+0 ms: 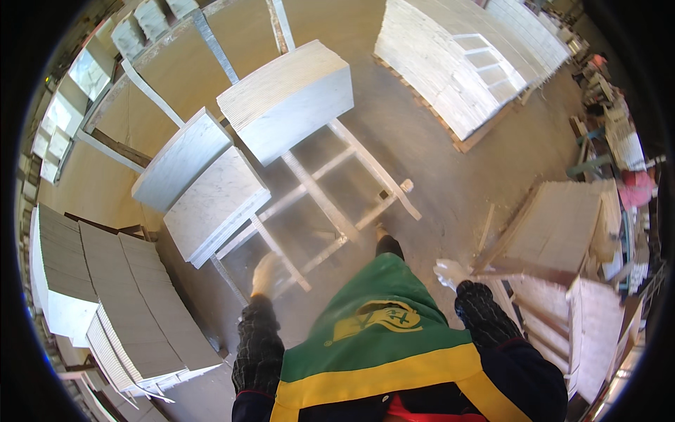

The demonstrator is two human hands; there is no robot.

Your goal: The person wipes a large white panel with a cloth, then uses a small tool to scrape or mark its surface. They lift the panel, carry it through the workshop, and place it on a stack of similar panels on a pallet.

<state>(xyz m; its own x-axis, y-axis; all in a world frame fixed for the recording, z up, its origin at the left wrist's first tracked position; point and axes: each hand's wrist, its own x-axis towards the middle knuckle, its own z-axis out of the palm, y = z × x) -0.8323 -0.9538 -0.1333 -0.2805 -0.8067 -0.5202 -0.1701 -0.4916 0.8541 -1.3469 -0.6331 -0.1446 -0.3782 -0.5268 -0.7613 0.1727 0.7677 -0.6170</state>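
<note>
My left hand [266, 275], in a pale glove, hangs beside the near end of a pale slatted frame on the floor. Motion smears its fingers, and nothing can be made out in it. My right hand [452, 273], in a white glove, is held out on the right near a wooden crate. Its fingers look loosely apart, with no object seen in them. Between my hands spreads my green and yellow apron [387, 316]. The slatted frame [320, 193] lies ahead of me, bearing a stack of pale stone tiles [299, 130] at its far end.
Grey-veined marble slabs [214, 200] lean left of the frame. A tile stack [119, 295] stands at the near left. Far right is a large palletised stack [439, 84]. A wooden crate [548, 232] stands close on my right. A person in pink [636, 188] is at the right rim.
</note>
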